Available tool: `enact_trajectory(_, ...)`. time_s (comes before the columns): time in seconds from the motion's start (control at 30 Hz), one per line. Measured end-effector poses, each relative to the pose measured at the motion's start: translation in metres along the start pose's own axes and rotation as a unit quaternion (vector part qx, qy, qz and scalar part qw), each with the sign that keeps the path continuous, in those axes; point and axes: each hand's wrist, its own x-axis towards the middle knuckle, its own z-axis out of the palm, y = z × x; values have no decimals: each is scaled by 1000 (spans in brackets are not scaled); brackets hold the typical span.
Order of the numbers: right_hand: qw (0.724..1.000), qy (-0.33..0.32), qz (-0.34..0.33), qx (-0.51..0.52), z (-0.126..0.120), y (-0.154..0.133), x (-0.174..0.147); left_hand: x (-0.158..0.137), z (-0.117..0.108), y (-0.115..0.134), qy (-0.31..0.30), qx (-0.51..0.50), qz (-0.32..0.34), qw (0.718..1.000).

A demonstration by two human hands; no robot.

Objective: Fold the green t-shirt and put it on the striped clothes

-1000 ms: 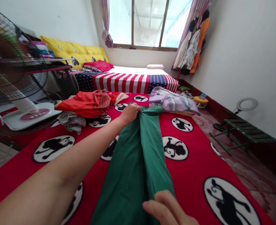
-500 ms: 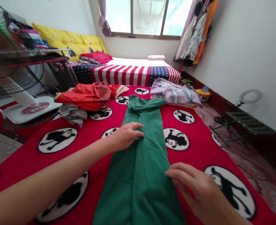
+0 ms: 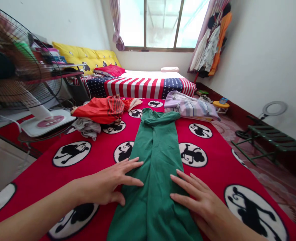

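Note:
A long green garment [image 3: 158, 154], folded into a narrow strip, lies lengthwise on the red blanket [image 3: 105, 150] with its black monkey prints. At its far end the cloth is bunched into a loose fold; its near end runs out of view at the bottom. My left hand [image 3: 115, 182] is over the garment's left edge, fingers spread and partly on the green cloth. On the opposite edge, my right hand [image 3: 198, 197] rests with its fingers stretched out across the cloth. Neither hand grips anything.
Red clothes [image 3: 100, 108] sit on grey cloth at the back left, and a lilac plaid pile [image 3: 188, 105] at the back right. An electric fan [image 3: 45, 117] stands at the left. A green folding stool [image 3: 273, 137] is on the floor at right.
My left hand has drawn back toward me and left, from the garment's middle to its left edge. My right hand has shifted slightly inward onto the cloth, fingers spreading. The view has tilted slightly.

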Motion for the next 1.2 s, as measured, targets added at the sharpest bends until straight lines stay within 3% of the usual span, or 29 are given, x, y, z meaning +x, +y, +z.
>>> enact_trajectory(0.13, 999, -18, -30, -6, 4, 7, 2, -2, 12, -5, 16, -10, 10, 1000)
enact_trajectory(0.33, 999, -22, -40, 16, 9, 7, 1, 6, 25, -9, 118, -25, 38, 992)
enact_trajectory(0.47, 996, -29, -6, 85, -4, 7, 7, 21, 10, -7, 118, -12, 13, 993)
enact_trajectory(0.57, 987, 31, 52, 151, -18, 19, 21, 47, -8, -20, 177, -31, -24, 983)
enact_trajectory(0.63, 973, 88, 90, 194, -25, 36, 36, 72, -19, -38, 255, -71, -62, 962)
enact_trajectory(0.73, 948, 169, 143, 230, -36, 74, 66, 120, -33, -70, 377, -165, -183, 893)
enact_trajectory(0.8, 938, 218, 171, 207, -45, 103, 91, 151, -38, -88, 414, -211, -257, 848)
enact_trajectory(0.87, 934, 260, 188, 158, -55, 132, 119, 176, -40, -100, 427, -227, -293, 825)
enact_trajectory(1.0, 922, 264, 272, 82, -75, 181, 176, 200, -34, -103, 452, -147, -349, 808)
enact_trajectory(1.1, 922, 213, 322, 34, -83, 207, 212, 200, -27, -101, 448, -63, -346, 822)
enact_trajectory(1.2, 933, 118, 341, 2, -84, 227, 237, 198, -23, -102, 460, -63, -308, 830)
